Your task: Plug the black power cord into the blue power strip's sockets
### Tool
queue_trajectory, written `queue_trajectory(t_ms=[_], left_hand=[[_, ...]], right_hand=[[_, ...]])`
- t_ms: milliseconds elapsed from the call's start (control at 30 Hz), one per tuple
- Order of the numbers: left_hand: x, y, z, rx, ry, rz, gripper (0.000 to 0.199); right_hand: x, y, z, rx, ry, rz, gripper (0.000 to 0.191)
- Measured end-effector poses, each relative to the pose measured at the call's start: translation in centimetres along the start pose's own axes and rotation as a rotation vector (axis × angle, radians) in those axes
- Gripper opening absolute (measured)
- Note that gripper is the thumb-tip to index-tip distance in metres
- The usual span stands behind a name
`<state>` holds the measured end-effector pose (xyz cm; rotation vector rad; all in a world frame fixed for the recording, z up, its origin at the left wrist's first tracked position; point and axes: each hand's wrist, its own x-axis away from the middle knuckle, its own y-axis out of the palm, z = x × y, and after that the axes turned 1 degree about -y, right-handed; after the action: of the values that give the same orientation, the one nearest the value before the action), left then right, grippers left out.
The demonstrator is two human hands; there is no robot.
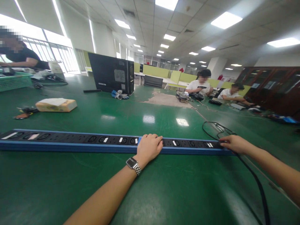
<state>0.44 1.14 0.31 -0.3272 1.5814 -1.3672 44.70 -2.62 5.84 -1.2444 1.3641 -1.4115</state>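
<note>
A long blue bar-shaped power strip with black sockets (82,149) lies across the green desk (103,193), well short of the desk's far edge. My left hand (150,146) is clamped over the strip's middle, fingers together; my right hand (234,144) is at its right end, though I cannot tell what those fingers close on. Beside them trails a thick black cable (260,186); a yellow box-shaped tissue pack (56,107) lies nearer the far edge.
</note>
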Motion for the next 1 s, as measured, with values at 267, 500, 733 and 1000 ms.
queue_trajectory(t_ms=[267, 500, 733, 1000], left_hand=[[0.0, -0.1, 0.0, 0.0, 0.003, -0.008, 0.03], [-0.2, -0.3, 0.2, -0.02, -0.016, -0.015, 0.03], [-0.2, -0.1, 0.1, -0.019, -0.012, -0.012, 0.03], [-0.1, 0.0, 0.0, -0.026, -0.011, -0.015, 0.03]], right_hand=[[0.9, 1.7, 0.1, -0.096, 0.073, 0.042, 0.048], [1.6, -1.9, -1.5, 0.113, -0.01, 0.189, 0.041], [1.9, -5.7, -9.6, 0.028, -0.16, 0.064, 0.038], [0.9, -0.8, -11.4, -0.055, -0.083, -0.074, 0.043]])
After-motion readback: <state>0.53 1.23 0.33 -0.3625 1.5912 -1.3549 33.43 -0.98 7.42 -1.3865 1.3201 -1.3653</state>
